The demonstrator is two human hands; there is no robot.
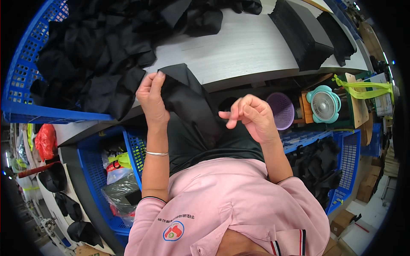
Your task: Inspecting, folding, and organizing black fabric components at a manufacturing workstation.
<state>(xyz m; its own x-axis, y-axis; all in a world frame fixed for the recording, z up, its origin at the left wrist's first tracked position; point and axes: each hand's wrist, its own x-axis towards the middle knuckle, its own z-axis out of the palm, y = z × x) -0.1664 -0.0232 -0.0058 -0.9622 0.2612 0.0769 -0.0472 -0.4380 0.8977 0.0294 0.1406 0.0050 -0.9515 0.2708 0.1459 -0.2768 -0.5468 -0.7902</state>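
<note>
The left hand (153,96) pinches the black cloth (188,100) by its left edge, and its long side slants down and right over the lap (237,150), toward the right hand (255,117) (half open, seemingly bare).

Room over mid tbl (243,47), cloth pile (100,51) blocks L.

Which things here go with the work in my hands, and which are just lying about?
Likely part of it:
black fabric piece in your left hand
black fabric pile
stacked black pieces

Lying about, seemingly:
purple basket
turquoise round object
red plastic bag
</note>
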